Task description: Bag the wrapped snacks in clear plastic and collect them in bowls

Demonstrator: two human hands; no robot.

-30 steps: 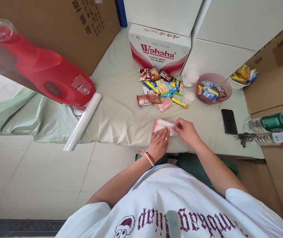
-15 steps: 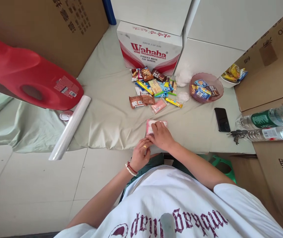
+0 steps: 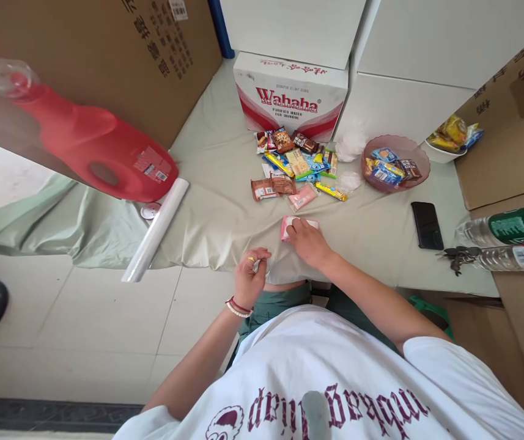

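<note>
A pink snack packet (image 3: 288, 225) lies on the pale green cloth (image 3: 216, 214) just in front of me. My right hand (image 3: 306, 241) rests flat on top of it, fingers together and pressing down. My left hand (image 3: 249, 275) is at the near edge of the cloth, fingers curled and pinching the cloth or something small that I cannot make out. A pile of wrapped snacks (image 3: 296, 162) lies beyond the packet.
A Wahaha water carton (image 3: 289, 98) stands behind the snacks. A pink bowl (image 3: 415, 174) holds more snacks, a white bowl (image 3: 440, 153) sits further right. A black phone (image 3: 427, 225), keys (image 3: 458, 256), two water bottles (image 3: 509, 238), a clear film roll (image 3: 156, 227), a red jug (image 3: 92, 153) and cardboard boxes surround the cloth.
My left hand left the pink packet and pulled back to the cloth's near edge, curling shut. My right hand moved onto the packet and now covers most of it.
</note>
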